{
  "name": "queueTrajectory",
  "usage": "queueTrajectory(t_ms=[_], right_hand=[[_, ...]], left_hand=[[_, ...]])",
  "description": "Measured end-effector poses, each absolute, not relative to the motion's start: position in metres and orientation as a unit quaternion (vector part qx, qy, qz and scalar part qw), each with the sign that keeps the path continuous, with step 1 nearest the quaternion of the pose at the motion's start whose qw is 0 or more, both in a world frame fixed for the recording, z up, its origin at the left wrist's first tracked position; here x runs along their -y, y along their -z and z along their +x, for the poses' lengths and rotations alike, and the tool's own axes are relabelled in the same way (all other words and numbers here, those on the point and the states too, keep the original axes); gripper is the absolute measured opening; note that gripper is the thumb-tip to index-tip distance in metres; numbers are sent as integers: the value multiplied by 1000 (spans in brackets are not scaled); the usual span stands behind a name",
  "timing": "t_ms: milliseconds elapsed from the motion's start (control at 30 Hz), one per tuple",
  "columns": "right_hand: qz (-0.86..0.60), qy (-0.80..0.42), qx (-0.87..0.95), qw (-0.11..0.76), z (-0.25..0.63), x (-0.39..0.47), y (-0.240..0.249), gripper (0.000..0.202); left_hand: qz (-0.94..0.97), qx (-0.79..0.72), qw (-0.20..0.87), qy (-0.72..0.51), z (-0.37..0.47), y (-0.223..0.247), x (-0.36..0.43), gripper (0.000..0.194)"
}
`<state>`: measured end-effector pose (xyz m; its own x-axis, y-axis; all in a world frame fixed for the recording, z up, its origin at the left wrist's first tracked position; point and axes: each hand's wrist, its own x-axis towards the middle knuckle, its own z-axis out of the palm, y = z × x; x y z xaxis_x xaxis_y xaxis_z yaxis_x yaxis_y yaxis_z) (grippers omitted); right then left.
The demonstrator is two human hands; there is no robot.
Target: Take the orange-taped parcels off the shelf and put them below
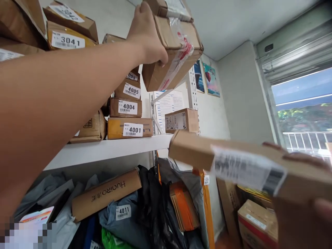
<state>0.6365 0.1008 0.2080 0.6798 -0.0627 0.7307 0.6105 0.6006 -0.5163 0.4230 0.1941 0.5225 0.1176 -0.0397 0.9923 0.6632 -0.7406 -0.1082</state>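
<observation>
My left hand reaches up and grips the near edge of a taped cardboard box, fingers on top and thumb on its side. The box is tilted, above the shelf's right end. A smaller parcel rests on top of it, cut off by the frame's upper edge. At the lower right, my right hand is wrapped round a long, flat cardboard box with a white shipping label. That box is blurred, and part of the hand falls outside the frame.
A white shelf carries stacked labelled boxes and a small box at its right end. Beneath it lie grey and black bags and a long carton. More cartons stand at the lower right, near a window.
</observation>
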Motion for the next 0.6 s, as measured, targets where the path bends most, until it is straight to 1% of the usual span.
queueTrajectory(t_ms=[33,67,167,233,333,433,600], right_hand=[[-365,140,389,834,632,-105,-184,41],[-385,88,421,817,628,-115,-162,40],[-426,88,439,786,613,-167,-116,44],[-440,95,419,789,601,-208,-100,42],[-471,128,414,768,581,-263,-83,38],[-513,157,411,737,564,-303,-65,41],[-546,91,487,675,549,-325,-28,41]], left_hand=[[-691,226,288,623,423,-523,-195,113],[-692,223,293,621,423,-522,-195,114],[-686,225,297,625,424,-518,-194,114],[-686,240,290,622,425,-515,-193,111],[-689,248,289,617,429,-514,-193,109],[-668,284,304,616,433,-518,-196,110],[-656,317,317,608,439,-521,-191,110]])
